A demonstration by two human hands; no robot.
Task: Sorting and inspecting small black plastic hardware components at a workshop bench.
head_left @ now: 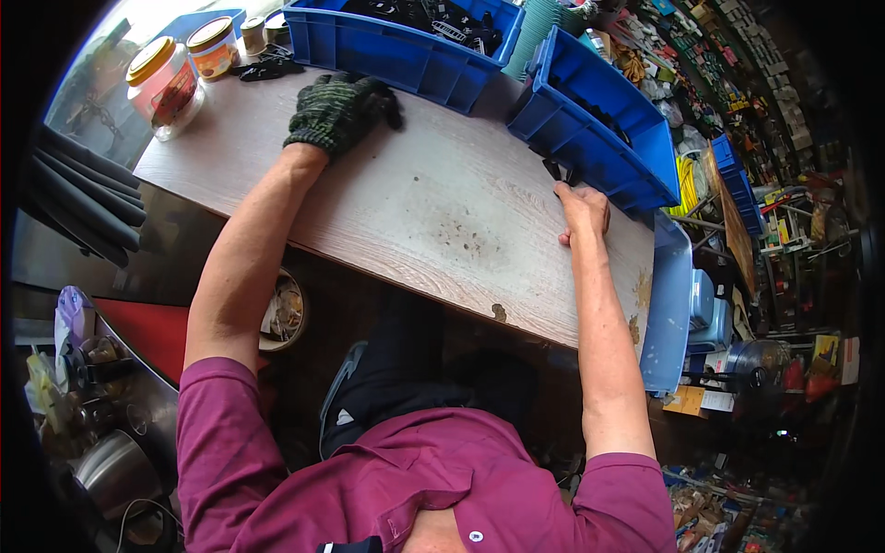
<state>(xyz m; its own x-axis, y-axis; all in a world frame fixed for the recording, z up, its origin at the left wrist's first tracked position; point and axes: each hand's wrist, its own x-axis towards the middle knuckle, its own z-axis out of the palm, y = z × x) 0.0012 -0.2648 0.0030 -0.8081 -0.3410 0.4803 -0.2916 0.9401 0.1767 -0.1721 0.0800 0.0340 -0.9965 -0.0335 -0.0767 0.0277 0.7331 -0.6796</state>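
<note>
The black part (553,170), apparently pinched at the fingertips of the bare right hand (584,212), juts forward just beside the right bin (576,146), well apart from the gloved left hand (337,112) near the left bin (387,61), its grip too blurred to tell.

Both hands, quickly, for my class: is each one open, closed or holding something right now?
Left hand, gloved: cannot be told; its fingertips blur into black.
Right hand, bare: closed, apparently pinching a small black part.
</note>
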